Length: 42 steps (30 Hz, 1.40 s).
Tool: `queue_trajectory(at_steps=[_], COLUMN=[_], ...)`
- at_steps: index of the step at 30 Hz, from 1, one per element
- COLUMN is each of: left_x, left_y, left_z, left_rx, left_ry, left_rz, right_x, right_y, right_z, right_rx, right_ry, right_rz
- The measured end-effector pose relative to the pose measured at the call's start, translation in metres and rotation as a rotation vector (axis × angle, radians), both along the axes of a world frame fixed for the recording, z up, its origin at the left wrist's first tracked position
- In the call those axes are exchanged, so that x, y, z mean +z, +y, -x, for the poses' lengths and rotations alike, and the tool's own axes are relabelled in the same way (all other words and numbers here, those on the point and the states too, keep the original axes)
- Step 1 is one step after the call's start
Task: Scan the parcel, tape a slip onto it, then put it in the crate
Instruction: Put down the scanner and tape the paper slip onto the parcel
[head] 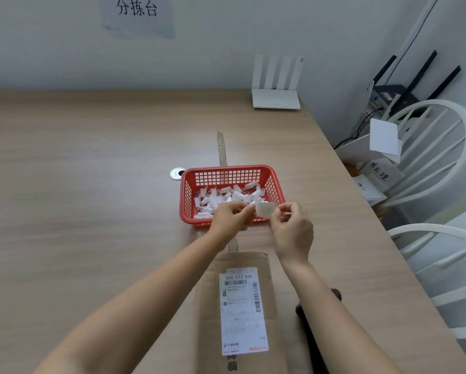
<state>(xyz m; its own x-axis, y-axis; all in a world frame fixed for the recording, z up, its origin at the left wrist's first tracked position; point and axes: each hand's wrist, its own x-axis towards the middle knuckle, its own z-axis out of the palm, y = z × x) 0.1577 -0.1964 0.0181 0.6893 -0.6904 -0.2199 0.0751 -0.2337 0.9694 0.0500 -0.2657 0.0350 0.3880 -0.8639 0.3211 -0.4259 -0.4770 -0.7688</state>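
Parcel [240,311] flat at near table edge, label up; above it, over red basket [276,184], left hand [230,218] and right hand [292,230] pinch one slip [264,209] between fingertips — taping step begun, next calls for laying slip onto parcel.
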Motion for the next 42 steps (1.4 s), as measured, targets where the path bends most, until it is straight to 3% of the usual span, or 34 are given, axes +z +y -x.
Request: queue_trajectory(at_steps=[4,7,12,17,20,26,30,34,42], left_x=[0.009,0.011,0.005,0.006,0.007,0.003,-0.006,-0.017,-0.032], left_y=[0.018,0.028,0.050,0.065,0.072,0.083,0.083,0.082,0.080], left_z=[0.025,0.031,0.031,0.030,0.029,0.024,0.026,0.026,0.031], left_rx=[0.039,0.084,0.123,0.121,0.069,0.020,0.156,0.217,0.176], left_ry=[0.224,0.234,0.228,0.265,0.248,0.225,0.235,-0.030,-0.505], left_rz=[0.197,0.236,0.188,0.159,0.112,0.041,-0.041,-0.201,-0.391], right_x=[-0.005,-0.008,-0.006,-0.008,-0.006,-0.010,-0.022,-0.035,-0.053], right_y=[0.021,0.030,0.035,0.031,0.023,0.026,0.034,0.046,0.057], right_z=[0.004,0.007,0.015,0.015,0.012,0.013,0.016,0.017,0.018], right_rx=[0.153,0.268,0.423,0.235,0.237,0.234,0.187,0.156,0.138], right_ry=[0.054,0.079,0.044,-0.089,-0.093,-0.050,-0.010,0.051,0.224], right_rz=[0.117,0.171,0.087,-0.148,-0.344,-0.360,-0.391,-0.389,-0.187])
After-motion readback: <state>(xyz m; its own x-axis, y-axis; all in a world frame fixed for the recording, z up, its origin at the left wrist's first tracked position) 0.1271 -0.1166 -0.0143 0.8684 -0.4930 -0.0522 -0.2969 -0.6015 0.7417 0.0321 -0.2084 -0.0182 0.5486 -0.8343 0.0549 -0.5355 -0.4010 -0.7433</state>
